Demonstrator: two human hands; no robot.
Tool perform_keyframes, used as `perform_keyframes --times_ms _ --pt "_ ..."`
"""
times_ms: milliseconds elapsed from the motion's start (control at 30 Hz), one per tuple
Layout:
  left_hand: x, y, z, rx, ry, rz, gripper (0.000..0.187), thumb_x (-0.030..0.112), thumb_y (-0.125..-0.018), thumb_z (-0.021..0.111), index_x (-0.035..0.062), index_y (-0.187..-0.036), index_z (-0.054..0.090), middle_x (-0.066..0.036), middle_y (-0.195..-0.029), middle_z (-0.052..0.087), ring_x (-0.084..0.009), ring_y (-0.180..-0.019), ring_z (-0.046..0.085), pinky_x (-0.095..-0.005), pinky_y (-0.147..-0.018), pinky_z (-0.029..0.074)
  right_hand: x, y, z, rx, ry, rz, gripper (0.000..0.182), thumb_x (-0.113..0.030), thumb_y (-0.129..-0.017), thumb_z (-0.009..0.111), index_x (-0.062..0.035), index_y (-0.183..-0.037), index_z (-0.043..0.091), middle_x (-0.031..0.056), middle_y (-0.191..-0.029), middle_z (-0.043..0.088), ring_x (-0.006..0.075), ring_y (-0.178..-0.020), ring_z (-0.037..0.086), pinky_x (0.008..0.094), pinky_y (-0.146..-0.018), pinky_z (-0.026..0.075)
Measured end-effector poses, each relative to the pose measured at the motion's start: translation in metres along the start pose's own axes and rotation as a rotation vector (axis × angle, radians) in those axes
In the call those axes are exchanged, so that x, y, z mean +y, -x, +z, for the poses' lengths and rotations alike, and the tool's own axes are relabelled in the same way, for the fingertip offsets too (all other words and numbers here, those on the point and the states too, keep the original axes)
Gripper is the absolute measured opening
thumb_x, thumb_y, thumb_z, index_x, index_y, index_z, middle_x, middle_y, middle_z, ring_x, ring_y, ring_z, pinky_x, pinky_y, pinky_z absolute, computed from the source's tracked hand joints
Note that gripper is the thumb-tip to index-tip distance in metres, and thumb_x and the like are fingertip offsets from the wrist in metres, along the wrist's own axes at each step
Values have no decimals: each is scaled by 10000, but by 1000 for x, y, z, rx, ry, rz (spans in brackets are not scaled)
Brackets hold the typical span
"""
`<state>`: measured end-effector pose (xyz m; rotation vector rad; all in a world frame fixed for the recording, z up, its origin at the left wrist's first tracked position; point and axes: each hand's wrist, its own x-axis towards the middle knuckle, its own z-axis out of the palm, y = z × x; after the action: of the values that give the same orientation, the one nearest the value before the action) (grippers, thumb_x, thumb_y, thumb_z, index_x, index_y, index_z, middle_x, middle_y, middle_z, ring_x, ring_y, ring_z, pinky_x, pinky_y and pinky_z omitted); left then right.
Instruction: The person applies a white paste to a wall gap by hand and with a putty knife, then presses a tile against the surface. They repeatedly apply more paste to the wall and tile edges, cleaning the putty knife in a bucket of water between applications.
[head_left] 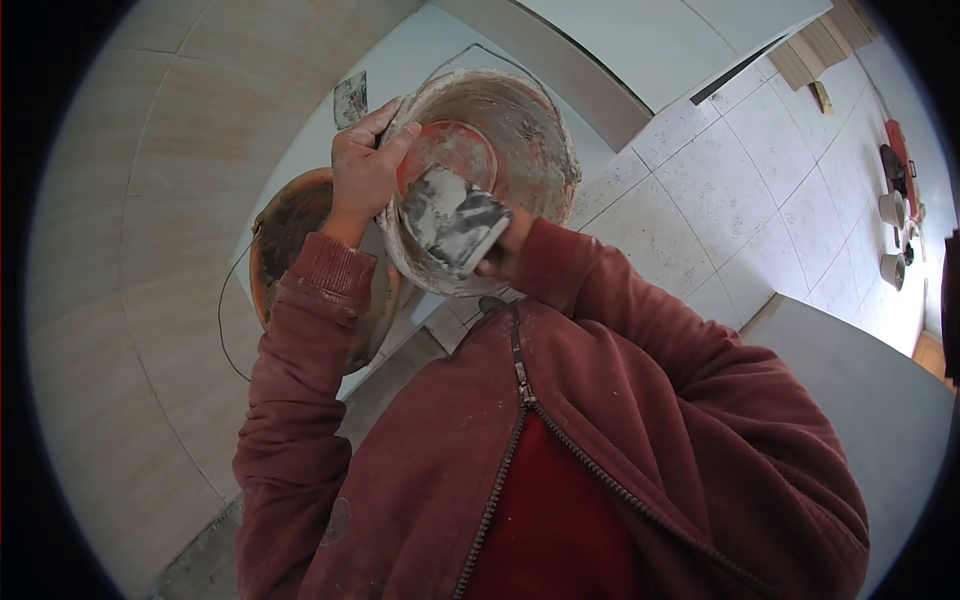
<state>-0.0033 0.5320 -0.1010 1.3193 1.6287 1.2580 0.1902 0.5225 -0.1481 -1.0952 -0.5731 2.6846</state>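
A bucket, its inside coated in whitish paste and its bottom reddish, is tilted so that I look into it. My left hand is closed on its left rim, thumb on the inner side. Inside the mouth of the bucket is a flat, rectangular scraper, dark and smeared with white paste. My right hand is closed on the scraper's lower right side, partly hidden by the tool and the sleeve; the handle does not show.
Left of the bucket stands a second, orange-brown bucket with a thin wire handle. A small paste-stained plate lies on the white surface by the tiled wall. A white cabinet is at upper right, above speckled floor tiles.
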Motion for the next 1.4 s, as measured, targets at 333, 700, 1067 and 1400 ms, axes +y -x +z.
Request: perform_keyframes --times_ms 333,700,1067,1400 --pt "-4 -2 -3 10 11 -9 348 82 -821 643 -119 -1097 576 -113 -1008 645 -112 -876 586 -242 -808 466 25 -52 -43 -164 168 -461 186 -118 -862 487 -102 -964 642 21 -863 669 106 -726 643 247 -504 517" --pt "-6 5 1 88 3 25 328 68 -821 641 -104 -1095 584 -88 -974 651 -105 -854 578 -231 -783 467 13 -68 -12 -148 -34 -95 271 -293 -919 419 -126 -942 631 43 -743 646 161 -545 591 269 -389 458" --pt "-4 5 -2 83 36 -71 323 104 -834 633 -99 -1083 595 -81 -956 650 -92 -835 569 -223 -764 464 -31 -85 -22 270 963 -403 409 -354 -877 470 -13 -1019 645 187 -917 657 307 -865 642 374 -770 498" --pt "-18 -4 -12 103 4 -97 346 121 -819 644 -121 -1061 594 -103 -966 650 -120 -904 558 -240 -824 436 -73 -92 -54 168 700 -212 287 -287 -854 509 -73 -935 682 190 -958 651 329 -847 637 374 -777 492"
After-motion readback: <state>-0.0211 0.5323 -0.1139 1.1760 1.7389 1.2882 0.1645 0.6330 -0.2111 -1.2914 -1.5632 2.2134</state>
